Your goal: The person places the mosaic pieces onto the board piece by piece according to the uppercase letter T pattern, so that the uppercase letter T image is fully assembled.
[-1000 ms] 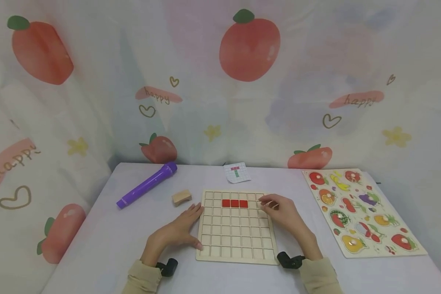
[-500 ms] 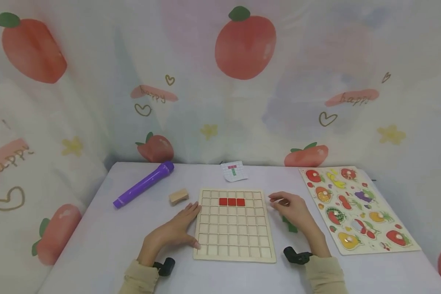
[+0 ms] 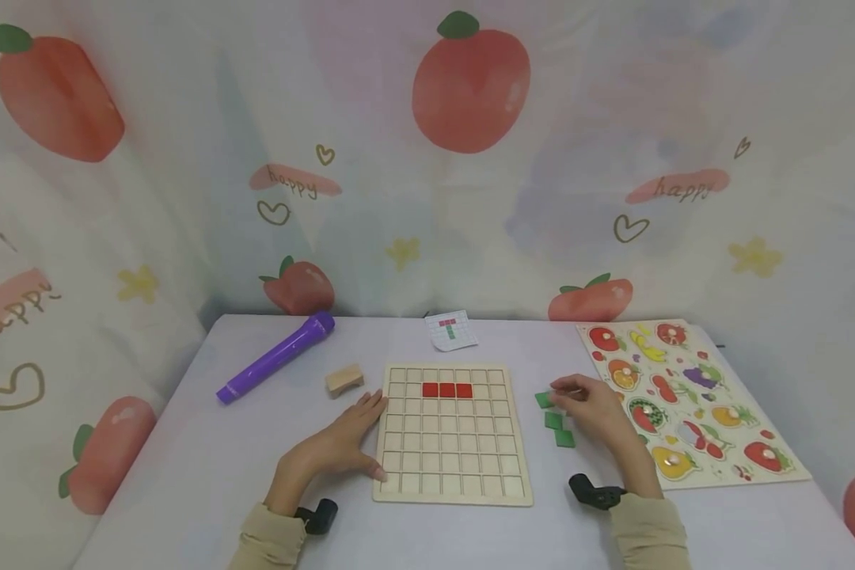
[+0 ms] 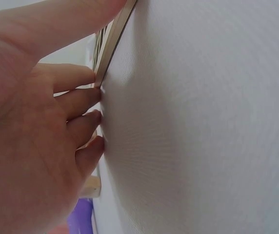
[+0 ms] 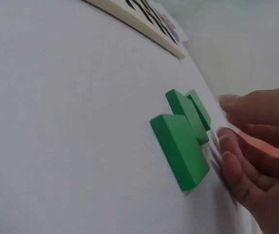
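Along the left edge of the wooden grid board, my left hand rests with its fingers and thumb spread against the rim. Three red square tiles lie side by side in the board's second row. To the board's right are three green square tiles in a staggered line on the table. Close beside the farthest of them is my right hand, its fingers loosely bent with nothing between them. In the right wrist view, the green tiles lie flat, just off the fingertips.
A purple microphone-shaped stick and a small wooden block lie left of the board. Behind it is a paper card with a pink and green T pattern. A fruit puzzle board lies at the right.
My right hand has moved right, from the board's upper right edge to the green tiles, which have come into view. The left hand stays at the board's edge.
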Motion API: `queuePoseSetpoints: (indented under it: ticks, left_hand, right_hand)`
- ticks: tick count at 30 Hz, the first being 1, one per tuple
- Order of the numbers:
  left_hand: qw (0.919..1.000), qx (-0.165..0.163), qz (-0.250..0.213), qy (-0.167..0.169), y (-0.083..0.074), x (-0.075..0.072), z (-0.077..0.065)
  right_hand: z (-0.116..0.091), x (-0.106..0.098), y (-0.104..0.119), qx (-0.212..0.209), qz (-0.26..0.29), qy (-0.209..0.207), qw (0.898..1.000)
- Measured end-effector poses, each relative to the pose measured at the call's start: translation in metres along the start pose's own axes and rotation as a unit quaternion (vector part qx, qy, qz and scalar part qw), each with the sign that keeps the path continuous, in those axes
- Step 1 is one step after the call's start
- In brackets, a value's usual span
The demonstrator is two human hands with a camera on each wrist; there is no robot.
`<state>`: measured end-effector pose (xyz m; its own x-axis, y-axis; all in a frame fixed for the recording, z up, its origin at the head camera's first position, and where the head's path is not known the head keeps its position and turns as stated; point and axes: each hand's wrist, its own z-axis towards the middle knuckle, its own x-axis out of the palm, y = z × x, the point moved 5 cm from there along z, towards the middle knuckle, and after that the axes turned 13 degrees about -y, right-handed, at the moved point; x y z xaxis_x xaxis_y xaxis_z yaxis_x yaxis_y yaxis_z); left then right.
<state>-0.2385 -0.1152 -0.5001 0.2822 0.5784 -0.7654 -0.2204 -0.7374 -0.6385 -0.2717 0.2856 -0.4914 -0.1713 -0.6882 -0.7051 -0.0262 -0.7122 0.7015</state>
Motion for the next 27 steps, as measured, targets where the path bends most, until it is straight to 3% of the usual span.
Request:
queuePoseSetpoints:
  ticks: [5, 20, 27]
  left_hand:
    - [1.0000, -0.005, 0.003, -0.005, -0.0013, -0.0016, -0.0003]
    - [1.0000, -0.004, 0.002, -0.002, -0.0026, -0.0008, 0.0032]
    - [1.0000, -0.002, 0.006, -0.002, 0.0012, 0.0006, 0.0005]
  right_hand:
    - [0.0005, 0.0020, -0.0042, 0.010, -0.010, 0.017, 1.000]
    - [0.0008, 0.0054, -0.0065, 0.011, -0.032, -0.001, 0.999]
    - [-0.0003, 0.0099, -0.0075, -0.002, -0.013, -0.012, 1.000]
